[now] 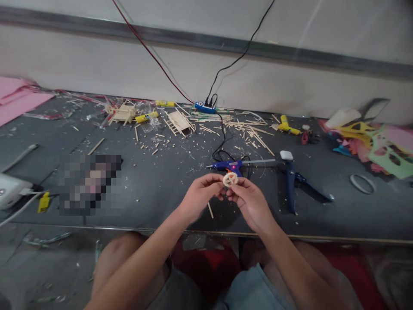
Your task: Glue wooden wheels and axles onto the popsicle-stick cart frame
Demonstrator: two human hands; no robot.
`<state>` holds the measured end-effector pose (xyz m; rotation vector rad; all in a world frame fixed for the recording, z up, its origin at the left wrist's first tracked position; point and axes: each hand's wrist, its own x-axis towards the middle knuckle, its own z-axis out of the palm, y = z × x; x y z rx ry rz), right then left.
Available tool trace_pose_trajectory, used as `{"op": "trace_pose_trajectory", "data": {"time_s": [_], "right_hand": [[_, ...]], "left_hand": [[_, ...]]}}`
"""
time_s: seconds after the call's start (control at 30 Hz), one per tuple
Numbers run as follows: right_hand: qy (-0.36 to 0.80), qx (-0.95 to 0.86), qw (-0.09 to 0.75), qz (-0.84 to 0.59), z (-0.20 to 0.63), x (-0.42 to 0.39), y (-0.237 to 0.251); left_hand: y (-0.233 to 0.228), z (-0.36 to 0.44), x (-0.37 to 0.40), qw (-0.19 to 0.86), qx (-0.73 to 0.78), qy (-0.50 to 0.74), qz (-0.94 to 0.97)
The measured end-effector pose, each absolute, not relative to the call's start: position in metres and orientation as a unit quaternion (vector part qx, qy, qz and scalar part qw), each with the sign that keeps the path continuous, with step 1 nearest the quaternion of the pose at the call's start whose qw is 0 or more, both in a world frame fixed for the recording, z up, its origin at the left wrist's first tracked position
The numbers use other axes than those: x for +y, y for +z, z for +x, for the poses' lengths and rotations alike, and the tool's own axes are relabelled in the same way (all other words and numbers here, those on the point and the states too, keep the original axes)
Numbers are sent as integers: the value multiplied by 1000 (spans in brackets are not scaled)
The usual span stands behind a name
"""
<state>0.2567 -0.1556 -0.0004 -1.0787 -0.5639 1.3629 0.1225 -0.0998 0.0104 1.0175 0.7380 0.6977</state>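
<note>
Between my two hands is a small round wooden wheel (230,179) with spokes, pale in colour. My left hand (206,191) pinches its left side between thumb and fingers. On its right side, my right hand (247,196) grips it the same way. Just behind the wheel lies a blue glue gun (226,165) with its red light lit and a glue stick in its back. A single thin wooden stick (211,209) rests on the table below my hands.
Along the back lie small stick-built frames (179,122), loose wooden sticks (254,129), yellow glue tubes (146,117) and a blue power strip (205,107). A dark blue cutter-like tool (292,185) is at right, near coloured foam sheets (371,137). A pixelated patch (93,183) covers something at left.
</note>
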Motion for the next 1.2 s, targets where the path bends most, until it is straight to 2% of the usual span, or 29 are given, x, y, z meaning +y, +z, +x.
{"op": "trace_pose_trajectory", "data": {"time_s": [0.4,0.87,1.2], "right_hand": [[687,-228,554,-411,261,-156,-1],[693,-234,553,-398,260,-156,4],[630,-193,607,-443,271,-147,-8]], "left_hand": [[12,120,-102,754,309,298,497],[11,120,-101,762,314,287,488],[3,117,-94,635,438,317,552]]}}
